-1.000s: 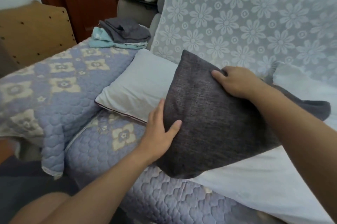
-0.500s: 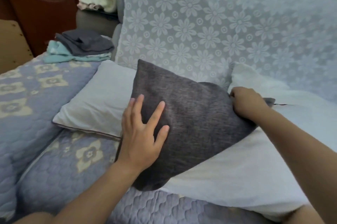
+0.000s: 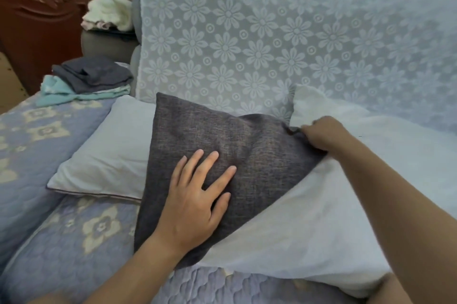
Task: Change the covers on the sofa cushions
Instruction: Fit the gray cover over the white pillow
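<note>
Left hand [image 3: 197, 201] lies flat, fingers spread, on the grey cover [image 3: 217, 155]; right hand [image 3: 321, 134] pinches its corner at 2 o'clock, so pulling probably falls to it.

We couldn't see the right hand [image 3: 321, 134] fingertips, curled out of sight at the grey cover [image 3: 222, 145] edge. Cover hid pt of the pale pillow [image 3: 103, 155] & white cushion [image 3: 346, 204]. Frame cut off both forearms, door [image 3: 42, 19] & quilt [image 3: 37, 155] at left
</note>
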### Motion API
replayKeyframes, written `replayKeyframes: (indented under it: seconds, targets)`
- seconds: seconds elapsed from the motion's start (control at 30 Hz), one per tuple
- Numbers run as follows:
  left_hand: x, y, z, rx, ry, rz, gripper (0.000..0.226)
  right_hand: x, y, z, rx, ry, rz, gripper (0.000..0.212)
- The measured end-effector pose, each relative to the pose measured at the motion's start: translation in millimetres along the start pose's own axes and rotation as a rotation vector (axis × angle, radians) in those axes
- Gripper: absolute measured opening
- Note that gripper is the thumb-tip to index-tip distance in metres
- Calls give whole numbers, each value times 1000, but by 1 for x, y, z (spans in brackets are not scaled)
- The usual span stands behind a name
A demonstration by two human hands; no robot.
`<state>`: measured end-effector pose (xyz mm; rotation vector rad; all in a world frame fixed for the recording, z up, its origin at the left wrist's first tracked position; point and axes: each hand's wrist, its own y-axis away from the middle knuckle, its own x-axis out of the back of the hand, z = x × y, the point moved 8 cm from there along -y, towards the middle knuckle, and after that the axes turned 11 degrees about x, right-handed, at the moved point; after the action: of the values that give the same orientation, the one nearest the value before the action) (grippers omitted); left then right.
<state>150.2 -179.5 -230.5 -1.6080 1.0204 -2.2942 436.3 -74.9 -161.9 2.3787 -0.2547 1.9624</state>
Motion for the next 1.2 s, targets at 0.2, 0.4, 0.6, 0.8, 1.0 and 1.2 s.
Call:
replayKeyframes:
  seconds: [0.2,0.4,0.6,0.8,1.0,1.2]
  targets:
    - [0,-9,-11,72,50,13,50,32,56,88,-231,-62,393,27]
    - [-18,0,-1,134,26,-30,61,-12,97,143,-369,-281,415,31]
    - [3,23,49,-65,25,142,42,-25,111,112,-489,-1233,583,25]
    - [11,53,55,-7,-54,111,33,-59,121,39,-357,-1817,143,23]
    - [37,66,38,214,495,53,10,-61,132,16,-252,-2154,-79,34]
    - [-4,60,54,239,585,-416,14,-58,138,9,-117,-2501,-169,35]
